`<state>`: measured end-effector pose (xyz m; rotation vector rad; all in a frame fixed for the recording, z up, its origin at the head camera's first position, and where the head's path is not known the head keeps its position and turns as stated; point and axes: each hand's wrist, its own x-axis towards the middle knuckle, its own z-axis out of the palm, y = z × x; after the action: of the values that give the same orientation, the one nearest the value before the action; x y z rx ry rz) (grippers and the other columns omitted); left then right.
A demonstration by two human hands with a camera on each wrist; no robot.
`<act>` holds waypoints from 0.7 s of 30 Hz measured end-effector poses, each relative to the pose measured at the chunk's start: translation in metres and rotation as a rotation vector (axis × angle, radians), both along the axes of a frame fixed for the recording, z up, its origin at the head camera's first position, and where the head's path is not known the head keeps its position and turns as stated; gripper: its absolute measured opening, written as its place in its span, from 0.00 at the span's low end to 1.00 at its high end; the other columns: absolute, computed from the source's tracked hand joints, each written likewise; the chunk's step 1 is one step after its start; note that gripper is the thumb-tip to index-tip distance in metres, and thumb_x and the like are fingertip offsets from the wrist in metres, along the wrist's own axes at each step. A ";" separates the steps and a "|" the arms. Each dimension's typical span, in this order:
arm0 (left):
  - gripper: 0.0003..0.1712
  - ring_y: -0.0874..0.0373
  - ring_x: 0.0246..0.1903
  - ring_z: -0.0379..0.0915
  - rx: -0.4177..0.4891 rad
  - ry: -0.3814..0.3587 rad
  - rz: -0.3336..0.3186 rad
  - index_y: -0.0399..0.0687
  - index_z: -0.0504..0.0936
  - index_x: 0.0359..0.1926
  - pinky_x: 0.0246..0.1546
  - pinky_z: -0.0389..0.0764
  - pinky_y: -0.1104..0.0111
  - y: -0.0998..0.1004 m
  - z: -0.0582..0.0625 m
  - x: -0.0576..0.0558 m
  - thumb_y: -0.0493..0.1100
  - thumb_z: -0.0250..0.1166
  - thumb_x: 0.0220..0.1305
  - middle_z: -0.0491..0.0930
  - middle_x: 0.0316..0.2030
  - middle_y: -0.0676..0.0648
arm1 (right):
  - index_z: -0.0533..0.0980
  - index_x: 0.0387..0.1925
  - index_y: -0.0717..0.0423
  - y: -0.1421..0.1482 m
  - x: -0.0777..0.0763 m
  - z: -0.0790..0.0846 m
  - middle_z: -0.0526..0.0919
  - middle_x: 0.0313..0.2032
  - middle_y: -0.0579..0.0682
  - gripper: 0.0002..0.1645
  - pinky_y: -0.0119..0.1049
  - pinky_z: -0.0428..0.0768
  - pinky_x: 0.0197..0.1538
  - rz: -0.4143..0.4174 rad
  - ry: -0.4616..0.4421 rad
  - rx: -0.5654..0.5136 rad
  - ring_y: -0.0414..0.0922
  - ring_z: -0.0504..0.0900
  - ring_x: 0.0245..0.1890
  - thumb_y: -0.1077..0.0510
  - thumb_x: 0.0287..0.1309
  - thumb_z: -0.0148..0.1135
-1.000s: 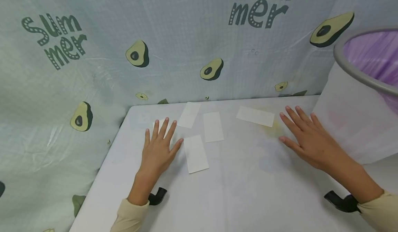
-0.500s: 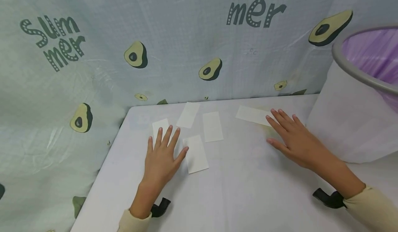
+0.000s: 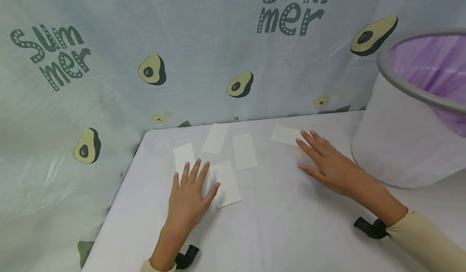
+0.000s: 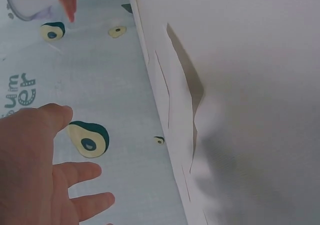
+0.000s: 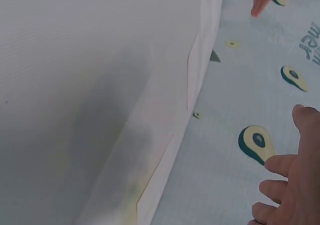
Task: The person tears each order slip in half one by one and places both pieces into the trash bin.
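Several white paper rectangles lie on the white table. My left hand (image 3: 187,201), fingers spread and straight, hovers near the left paper (image 3: 183,156) and the front paper (image 3: 226,185), holding nothing; its shadow falls on the table in the left wrist view. Further back are a tilted paper (image 3: 215,138) and a middle paper (image 3: 245,151). My right hand (image 3: 333,168) is also spread, above the table, and its fingertips cover the right end of another paper (image 3: 284,135). Nothing is in its grasp. In the left wrist view one paper (image 4: 182,85) has a raised edge.
At the right stands a white bin (image 3: 404,142) with a grey rim and purple lining. A curtain (image 3: 196,61) printed with avocados and lettering hangs behind the table (image 3: 287,227) and along its left side. Black wrist mounts (image 3: 371,227) sit below both wrists.
My right hand has moved left, away from the bin and over the right paper. My left hand has drawn back toward me, uncovering the left paper. The head view has shifted slightly.
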<state>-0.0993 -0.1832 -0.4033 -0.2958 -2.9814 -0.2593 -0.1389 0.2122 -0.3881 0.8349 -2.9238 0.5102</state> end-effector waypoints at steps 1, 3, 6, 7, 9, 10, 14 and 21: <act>0.40 0.39 0.78 0.45 0.001 -0.001 -0.001 0.52 0.63 0.78 0.74 0.46 0.37 0.001 -0.001 0.001 0.66 0.56 0.73 0.56 0.78 0.43 | 0.48 0.81 0.54 -0.001 0.000 0.000 0.42 0.81 0.57 0.43 0.52 0.43 0.79 -0.004 -0.009 -0.001 0.58 0.40 0.80 0.39 0.77 0.48; 0.40 0.39 0.78 0.45 0.008 -0.002 -0.002 0.52 0.63 0.77 0.74 0.46 0.37 0.001 -0.003 0.003 0.66 0.56 0.73 0.57 0.77 0.42 | 0.49 0.81 0.53 -0.004 -0.002 -0.001 0.42 0.81 0.55 0.43 0.55 0.48 0.78 -0.006 -0.020 0.002 0.57 0.39 0.80 0.38 0.77 0.47; 0.40 0.38 0.77 0.47 0.025 -0.001 -0.002 0.51 0.65 0.77 0.73 0.48 0.37 0.003 -0.005 0.004 0.66 0.55 0.73 0.59 0.77 0.42 | 0.50 0.81 0.52 -0.009 -0.004 -0.001 0.43 0.81 0.54 0.43 0.59 0.54 0.76 0.003 -0.028 -0.004 0.56 0.39 0.80 0.37 0.77 0.47; 0.40 0.38 0.77 0.48 0.033 -0.004 0.001 0.51 0.65 0.77 0.73 0.48 0.38 0.004 -0.006 0.005 0.66 0.55 0.73 0.59 0.77 0.42 | 0.51 0.81 0.52 -0.012 -0.005 -0.001 0.44 0.81 0.54 0.43 0.59 0.55 0.75 0.010 -0.030 -0.007 0.56 0.40 0.80 0.37 0.77 0.48; 0.39 0.38 0.77 0.48 0.054 -0.015 0.008 0.51 0.65 0.76 0.73 0.49 0.38 0.005 -0.008 0.006 0.66 0.54 0.74 0.59 0.76 0.42 | 0.53 0.80 0.52 -0.017 -0.007 -0.003 0.46 0.81 0.55 0.42 0.60 0.57 0.75 0.039 -0.017 -0.004 0.57 0.42 0.80 0.38 0.77 0.49; 0.39 0.38 0.77 0.48 0.064 -0.021 0.012 0.50 0.65 0.76 0.73 0.49 0.38 0.005 -0.009 0.006 0.66 0.54 0.74 0.60 0.76 0.41 | 0.55 0.80 0.53 -0.019 -0.008 -0.004 0.48 0.80 0.55 0.41 0.59 0.58 0.74 0.057 -0.006 -0.002 0.58 0.45 0.80 0.39 0.76 0.50; 0.38 0.36 0.76 0.51 0.094 -0.045 0.030 0.49 0.65 0.76 0.73 0.52 0.38 0.009 -0.012 0.007 0.64 0.54 0.75 0.62 0.75 0.41 | 0.61 0.77 0.53 -0.031 -0.015 -0.008 0.59 0.77 0.56 0.37 0.54 0.66 0.72 0.157 0.064 0.000 0.57 0.58 0.76 0.46 0.74 0.58; 0.40 0.33 0.74 0.55 0.179 -0.117 0.035 0.47 0.64 0.76 0.72 0.57 0.40 0.017 -0.017 0.012 0.64 0.56 0.74 0.63 0.75 0.40 | 0.69 0.72 0.52 -0.052 -0.020 -0.012 0.72 0.70 0.52 0.31 0.46 0.74 0.67 0.286 0.099 -0.075 0.50 0.71 0.69 0.52 0.72 0.62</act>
<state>-0.0877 -0.1659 -0.4205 -0.2156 -3.0461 -0.5536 -0.1592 0.1599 -0.4004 1.2383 -2.6911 0.5739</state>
